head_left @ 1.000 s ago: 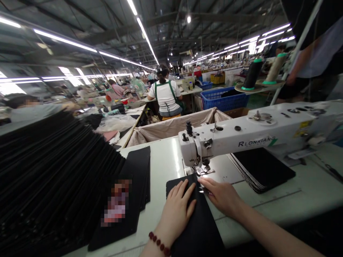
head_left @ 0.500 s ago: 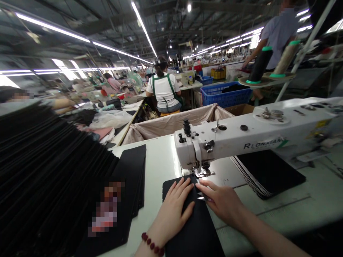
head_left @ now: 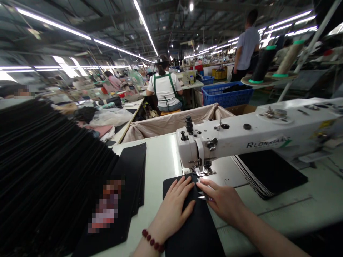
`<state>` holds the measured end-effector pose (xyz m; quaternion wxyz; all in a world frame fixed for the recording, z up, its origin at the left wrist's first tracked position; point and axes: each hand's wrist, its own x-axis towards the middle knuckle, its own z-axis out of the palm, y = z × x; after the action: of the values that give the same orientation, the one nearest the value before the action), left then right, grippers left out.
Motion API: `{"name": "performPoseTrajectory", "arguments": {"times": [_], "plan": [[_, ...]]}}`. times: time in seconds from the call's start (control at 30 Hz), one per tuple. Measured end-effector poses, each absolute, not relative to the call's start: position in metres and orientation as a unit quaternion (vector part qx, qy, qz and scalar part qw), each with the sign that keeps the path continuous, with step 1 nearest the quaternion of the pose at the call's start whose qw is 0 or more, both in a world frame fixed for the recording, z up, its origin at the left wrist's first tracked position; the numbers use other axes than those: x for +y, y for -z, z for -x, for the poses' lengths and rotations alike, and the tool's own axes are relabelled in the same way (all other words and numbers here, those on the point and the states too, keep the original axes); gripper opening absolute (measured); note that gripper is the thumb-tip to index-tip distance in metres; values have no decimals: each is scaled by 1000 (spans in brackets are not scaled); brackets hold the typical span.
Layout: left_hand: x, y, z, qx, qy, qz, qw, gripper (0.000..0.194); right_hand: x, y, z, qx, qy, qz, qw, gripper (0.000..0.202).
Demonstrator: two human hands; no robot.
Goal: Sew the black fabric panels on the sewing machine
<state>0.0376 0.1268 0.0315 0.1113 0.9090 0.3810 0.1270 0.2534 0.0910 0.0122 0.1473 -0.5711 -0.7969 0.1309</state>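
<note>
A black fabric panel (head_left: pixel 199 237) lies on the pale green sewing table, its far edge just in front of the presser foot (head_left: pixel 202 174) of a white sewing machine (head_left: pixel 227 139). Flat on the panel rests my left hand (head_left: pixel 173 207), fingers stretched forward and slightly spread. My right hand (head_left: pixel 226 201) is at the panel's right edge, its fingertips near the foot. Thread snips (head_left: pixel 203 197) are tucked inside that hand, with their metal tips poking out to the left over the panel. The snips' handle is hidden by the fingers.
A tall stack of black panels (head_left: pixel 53 171) fills the left side, with more panels (head_left: pixel 131 178) beside it. Another pile (head_left: pixel 270 171) sits under the machine arm. Thread cones (head_left: pixel 264 64) stand at the right. Beyond the table are a fabric-lined bin (head_left: pixel 160 126), a blue basket (head_left: pixel 226 96) and co-workers.
Both hands and the panel stay practically in place. In the background, a standing person has moved left and farther away. The view has shifted slightly.
</note>
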Motion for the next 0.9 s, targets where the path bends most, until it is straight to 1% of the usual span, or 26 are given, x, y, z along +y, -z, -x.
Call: {"name": "performPoseTrajectory", "arguments": {"times": [0.2,0.43,0.9], "plan": [[131,-30,-38,384,-129,-907,116,47,92,-12,-253,-794,-129,576,146,60],[135,-27,-39,382,-131,-908,113,44,90,-16,-252,-795,-133,573,150,57],[133,-29,-36,384,-135,-908,98,45,90,-15,-252,-794,-132,576,141,60]]}}
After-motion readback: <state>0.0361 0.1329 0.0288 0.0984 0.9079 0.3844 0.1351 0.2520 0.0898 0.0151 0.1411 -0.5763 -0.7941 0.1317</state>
